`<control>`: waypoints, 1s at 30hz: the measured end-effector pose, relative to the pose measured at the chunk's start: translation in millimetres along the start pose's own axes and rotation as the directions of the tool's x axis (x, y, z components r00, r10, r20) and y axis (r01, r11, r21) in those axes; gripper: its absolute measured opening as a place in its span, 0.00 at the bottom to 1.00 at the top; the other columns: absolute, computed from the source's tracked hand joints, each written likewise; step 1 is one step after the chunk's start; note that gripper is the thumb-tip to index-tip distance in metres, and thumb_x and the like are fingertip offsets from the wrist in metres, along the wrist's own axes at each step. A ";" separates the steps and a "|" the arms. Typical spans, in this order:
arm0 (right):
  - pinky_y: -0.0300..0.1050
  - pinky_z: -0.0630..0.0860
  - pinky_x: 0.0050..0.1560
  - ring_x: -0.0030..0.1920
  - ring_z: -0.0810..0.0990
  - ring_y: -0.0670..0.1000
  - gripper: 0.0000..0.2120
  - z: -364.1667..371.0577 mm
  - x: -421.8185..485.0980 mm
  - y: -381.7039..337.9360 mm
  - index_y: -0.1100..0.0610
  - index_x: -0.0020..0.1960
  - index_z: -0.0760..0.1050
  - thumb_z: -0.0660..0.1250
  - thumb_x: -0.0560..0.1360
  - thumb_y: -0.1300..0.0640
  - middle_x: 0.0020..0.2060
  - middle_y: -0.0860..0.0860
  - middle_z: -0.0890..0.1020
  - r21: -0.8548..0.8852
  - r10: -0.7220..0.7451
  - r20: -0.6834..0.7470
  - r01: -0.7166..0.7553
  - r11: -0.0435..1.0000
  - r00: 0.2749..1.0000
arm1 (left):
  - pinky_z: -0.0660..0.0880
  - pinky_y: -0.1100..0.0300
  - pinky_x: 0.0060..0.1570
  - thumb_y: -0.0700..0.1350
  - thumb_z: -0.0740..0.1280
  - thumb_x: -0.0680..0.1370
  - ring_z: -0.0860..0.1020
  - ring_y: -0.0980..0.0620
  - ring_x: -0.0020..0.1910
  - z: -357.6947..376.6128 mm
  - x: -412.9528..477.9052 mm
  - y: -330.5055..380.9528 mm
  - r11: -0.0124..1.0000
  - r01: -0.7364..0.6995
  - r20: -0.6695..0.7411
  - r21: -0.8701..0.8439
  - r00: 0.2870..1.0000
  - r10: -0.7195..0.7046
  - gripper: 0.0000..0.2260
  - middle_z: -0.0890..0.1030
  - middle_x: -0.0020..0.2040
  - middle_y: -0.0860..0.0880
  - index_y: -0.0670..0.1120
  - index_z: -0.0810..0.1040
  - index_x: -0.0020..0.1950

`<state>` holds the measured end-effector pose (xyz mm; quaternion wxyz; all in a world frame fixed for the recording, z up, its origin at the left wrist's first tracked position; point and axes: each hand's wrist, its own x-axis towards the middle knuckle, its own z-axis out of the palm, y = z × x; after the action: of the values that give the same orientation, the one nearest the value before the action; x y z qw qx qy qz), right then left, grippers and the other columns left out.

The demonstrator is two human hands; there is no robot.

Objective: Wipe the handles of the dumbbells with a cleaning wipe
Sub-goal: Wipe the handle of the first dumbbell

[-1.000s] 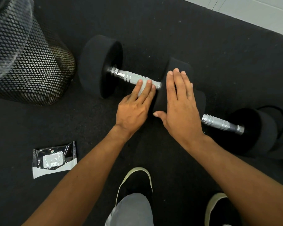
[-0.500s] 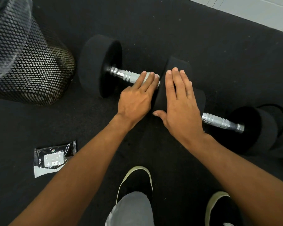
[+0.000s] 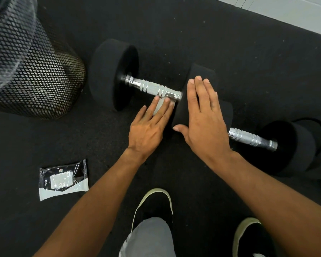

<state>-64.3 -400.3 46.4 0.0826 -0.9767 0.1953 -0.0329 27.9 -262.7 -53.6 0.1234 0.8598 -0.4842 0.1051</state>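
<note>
Left hand (image 3: 148,127) now off handle (image 3: 152,88).

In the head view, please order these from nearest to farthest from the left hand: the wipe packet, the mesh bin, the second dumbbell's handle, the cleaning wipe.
From the left hand:
1. cleaning wipe, under its fingers
2. wipe packet, on the floor, lower left
3. second dumbbell's handle, right, past the right hand
4. mesh bin, upper left

Items 2 and 3 are close to call.

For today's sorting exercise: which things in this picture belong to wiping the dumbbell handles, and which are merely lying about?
Part of the job:
near dumbbell handle
second dumbbell handle
cleaning wipe under the left hand
right hand, flat on the weight head
wipe packet

Lying about:
mesh bin
floor mat
</note>
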 end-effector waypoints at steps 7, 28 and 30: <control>0.55 0.51 0.79 0.80 0.50 0.59 0.54 0.6 -0.8 0.2 0.62 0.81 0.49 0.78 0.68 0.47 0.80 0.60 0.55 0.014 0.005 -0.005 -0.005 1.000 1.000 | 0.78 0.59 0.52 0.44 0.60 0.84 0.81 0.53 0.60 -42.2 22.5 27.6 0.761 0.467 -0.049 -0.451 0.838 -0.543 0.15 0.84 0.60 0.52 0.50 0.78 0.68; 0.59 0.55 0.79 0.81 0.49 0.60 0.54 0.3 0.9 0.9 0.62 0.81 0.48 0.77 0.69 0.45 0.80 0.60 0.53 -0.042 -0.017 0.012 0.018 0.999 1.000 | 0.77 0.48 0.44 0.43 0.61 0.82 0.79 0.48 0.35 -51.9 123.8 -31.6 0.895 0.138 0.442 -0.424 0.894 0.072 0.32 0.78 0.34 0.53 0.50 0.49 0.83; 0.59 0.54 0.79 0.81 0.49 0.59 0.54 0.3 0.2 0.6 0.62 0.81 0.48 0.77 0.69 0.46 0.80 0.60 0.54 -0.036 -0.014 0.012 0.015 0.999 1.000 | 0.79 0.46 0.47 0.43 0.61 0.81 0.78 0.49 0.30 -46.5 114.1 -32.3 0.919 0.013 0.323 -0.393 0.938 0.125 0.34 0.80 0.33 0.49 0.47 0.45 0.83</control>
<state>-64.3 -400.9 45.9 0.0658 -0.9796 0.1883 -0.0244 110.8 -324.0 21.2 0.2029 0.8087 -0.5340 -0.1406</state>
